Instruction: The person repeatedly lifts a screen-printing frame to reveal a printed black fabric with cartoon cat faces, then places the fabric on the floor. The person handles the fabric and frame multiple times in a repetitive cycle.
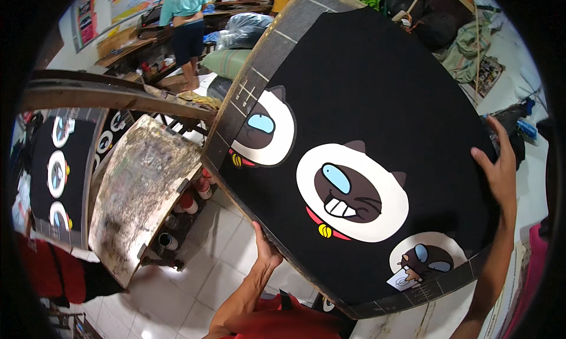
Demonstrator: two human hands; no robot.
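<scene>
While arms reach up | both hands, left (pixel 266 252) and right (pixel 501 171), clamp black board (pixel 377 91) edges, well apart.

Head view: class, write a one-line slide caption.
Both hands, left hand and right hand, grip a board carrying black cloth printed with cartoon cats.

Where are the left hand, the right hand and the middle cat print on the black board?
left hand (pixel 265 249), head view, on the back of the hand.
right hand (pixel 501 168), head view, on the palm side.
middle cat print (pixel 352 193), head view, on the dark face.
</scene>
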